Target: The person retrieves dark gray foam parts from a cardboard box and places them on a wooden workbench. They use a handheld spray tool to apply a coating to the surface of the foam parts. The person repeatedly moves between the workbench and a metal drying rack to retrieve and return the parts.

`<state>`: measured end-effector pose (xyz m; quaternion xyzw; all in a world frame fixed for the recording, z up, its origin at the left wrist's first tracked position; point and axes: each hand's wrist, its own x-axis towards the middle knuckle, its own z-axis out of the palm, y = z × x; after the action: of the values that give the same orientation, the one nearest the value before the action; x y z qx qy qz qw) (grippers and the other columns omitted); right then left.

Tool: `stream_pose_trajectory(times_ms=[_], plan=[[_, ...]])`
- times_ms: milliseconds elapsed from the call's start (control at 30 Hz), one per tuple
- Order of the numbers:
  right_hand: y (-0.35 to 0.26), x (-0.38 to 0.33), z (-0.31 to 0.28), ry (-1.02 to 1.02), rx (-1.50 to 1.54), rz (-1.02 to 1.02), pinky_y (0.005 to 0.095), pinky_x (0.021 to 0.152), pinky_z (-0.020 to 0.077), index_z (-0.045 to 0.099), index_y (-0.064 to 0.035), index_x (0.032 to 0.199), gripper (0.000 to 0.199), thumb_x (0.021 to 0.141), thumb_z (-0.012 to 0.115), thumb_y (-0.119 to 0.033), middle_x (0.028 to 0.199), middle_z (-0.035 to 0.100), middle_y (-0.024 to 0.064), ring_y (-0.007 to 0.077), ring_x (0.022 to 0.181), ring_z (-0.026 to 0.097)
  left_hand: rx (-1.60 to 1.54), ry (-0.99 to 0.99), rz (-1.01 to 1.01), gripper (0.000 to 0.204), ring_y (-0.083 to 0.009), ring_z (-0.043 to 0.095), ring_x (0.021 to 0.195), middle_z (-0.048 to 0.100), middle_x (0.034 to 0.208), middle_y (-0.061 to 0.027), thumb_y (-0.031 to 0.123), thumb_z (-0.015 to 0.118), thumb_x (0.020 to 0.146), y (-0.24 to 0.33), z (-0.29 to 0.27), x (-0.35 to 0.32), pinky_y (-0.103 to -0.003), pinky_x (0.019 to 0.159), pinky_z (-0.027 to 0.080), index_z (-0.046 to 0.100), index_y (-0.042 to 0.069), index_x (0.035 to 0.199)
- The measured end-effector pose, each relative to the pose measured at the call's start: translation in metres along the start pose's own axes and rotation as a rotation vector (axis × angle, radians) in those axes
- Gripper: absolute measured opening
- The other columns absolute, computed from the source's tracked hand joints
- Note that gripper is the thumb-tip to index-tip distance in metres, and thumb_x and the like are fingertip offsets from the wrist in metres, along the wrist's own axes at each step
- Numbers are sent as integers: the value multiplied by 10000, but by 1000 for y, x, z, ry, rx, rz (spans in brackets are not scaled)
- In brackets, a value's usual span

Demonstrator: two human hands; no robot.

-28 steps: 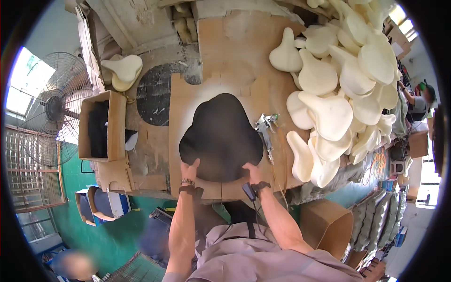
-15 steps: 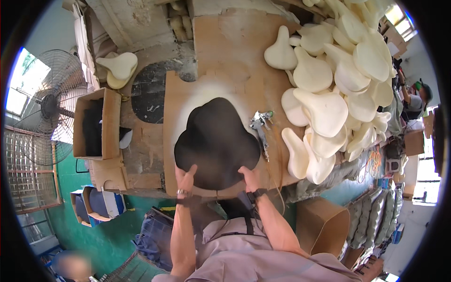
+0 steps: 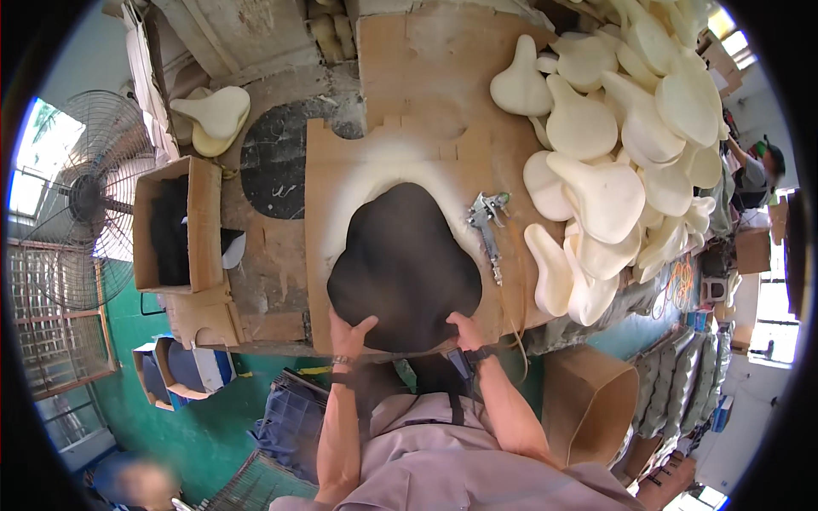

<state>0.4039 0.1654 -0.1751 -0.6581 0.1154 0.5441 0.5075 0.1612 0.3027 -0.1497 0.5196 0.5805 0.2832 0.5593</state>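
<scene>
Now: your left hand [image 3: 348, 334] and right hand [image 3: 467, 330] both lie at near edge of black saddle-shaped cover [image 3: 402, 266], fingers spread flat on it (pressing, not pinching). Cover lies on cardboard sheet [image 3: 409, 145] atop workbench, pale overspray ringing it. Spray gun [image 3: 487, 223] just right of cover, apart. Further right and beyond: heap of cream foam saddle pads [image 3: 613, 145]. Left: open cardboard box [image 3: 201, 223], standing fan [image 3: 77, 200].

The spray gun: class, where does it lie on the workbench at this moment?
In the head view, the spray gun lies on the brown board, right of the black sheet and left of the heap of cream foam pieces.
</scene>
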Motion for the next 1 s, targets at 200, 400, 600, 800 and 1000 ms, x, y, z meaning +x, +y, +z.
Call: stream_pose_trajectory(times_ms=[200,400,600,800,1000], plan=[[-5,2,4,79,-9,-42,396,603,584,660,92,926,254,761,684,-99,866,696,159,272,714,701,726,141,47,922,-433,477,1273,537,1334,-276,268,879,706,77,-7,12,-460,1055,433,389,-24,1431],[-61,-43,15,113,-815,44,375,556,536,660,51,664,343,807,671,-260,632,657,146,267,566,675,673,96,484,594,-415,536,1145,585,1232,-203,216,805,784,72,50,104,-459,976,454,563,-12,1277],[-100,-38,11,115,-1219,-553,497,685,520,664,-20,970,384,859,696,-386,774,686,164,386,753,674,768,290,546,543,-374,546,1035,589,1117,-183,211,811,774,71,81,131,-454,910,447,581,9,1222],[-159,46,106,197,-1160,-1130,451,871,521,592,-45,1190,425,847,746,-244,1142,609,170,359,1071,595,823,315,525,562,-371,533,1022,582,1093,-174,251,826,766,67,90,121,-465,910,437,600,7,1219],[-148,94,124,185,-1299,-1102,461,850,517,583,-47,1220,431,856,737,-219,1104,580,143,340,1056,586,852,356,466,587,-362,532,1062,581,1136,-162,362,796,792,68,95,122,-479,927,413,596,25,1229]])
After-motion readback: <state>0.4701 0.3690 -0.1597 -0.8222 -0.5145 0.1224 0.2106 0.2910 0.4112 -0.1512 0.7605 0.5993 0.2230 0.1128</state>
